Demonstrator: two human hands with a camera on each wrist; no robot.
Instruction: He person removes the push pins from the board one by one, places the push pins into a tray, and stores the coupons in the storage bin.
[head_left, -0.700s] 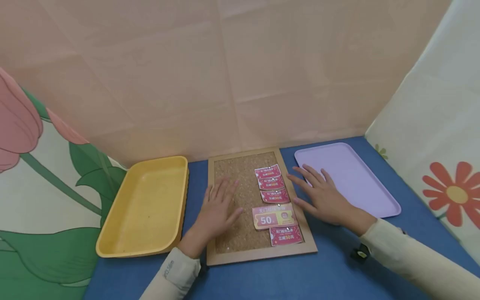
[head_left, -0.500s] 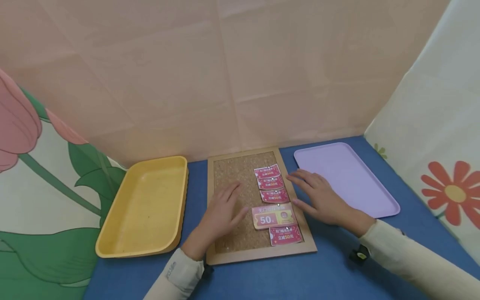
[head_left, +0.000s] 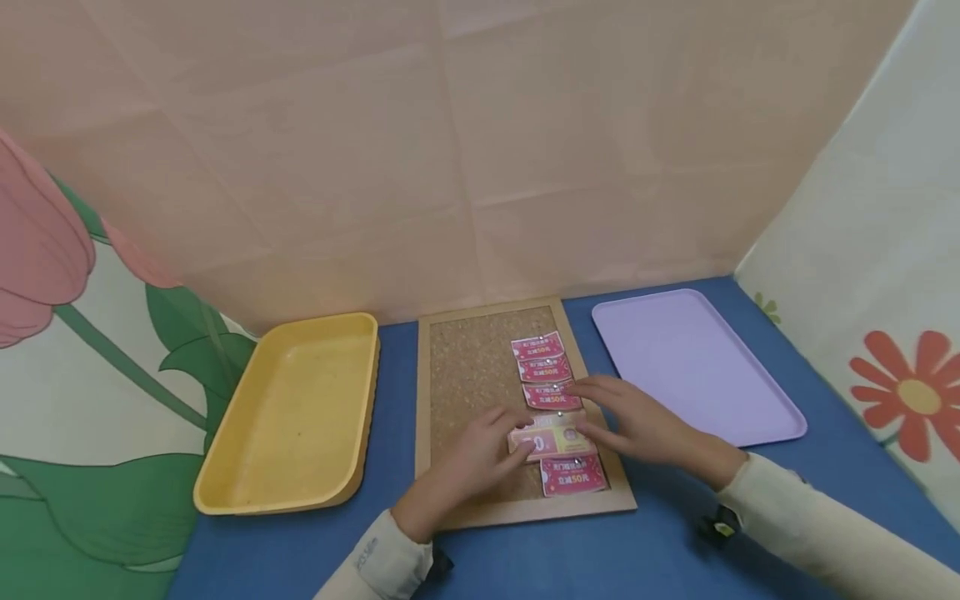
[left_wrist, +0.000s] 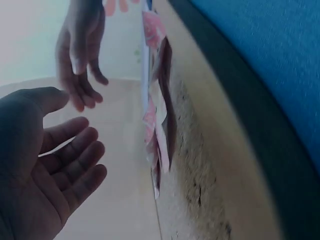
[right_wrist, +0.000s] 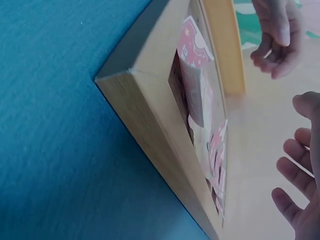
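Observation:
A wood-framed corkboard [head_left: 461, 358] lies on the blue tabletop. Down its right side runs a column of several pink coupons [head_left: 573, 477], with a larger pink-and-yellow coupon [head_left: 558, 447] second from the front. Small shiny pin heads show at their upper edges. My left hand [head_left: 472, 460] is over the board's front half, fingers loosely bent at the left end of the larger coupon and partly hiding it. From the right, my right hand [head_left: 648, 423] reaches over the frame beside that coupon. Both wrist views show gaps between the hands and the coupons [left_wrist: 150, 120]; neither holds anything.
To the board's left stands a deep yellow tray [head_left: 363, 442]. A flat lilac tray [head_left: 697, 358] lies on the right. Behind the table hangs a pinkish-beige cloth [head_left: 337, 167], with flower-printed sheets on both sides.
My left hand has moved right, from over the bare cork to the larger coupon, its fingers more bent. My right hand has lowered a little, its fingers closer together. The coupons have not moved.

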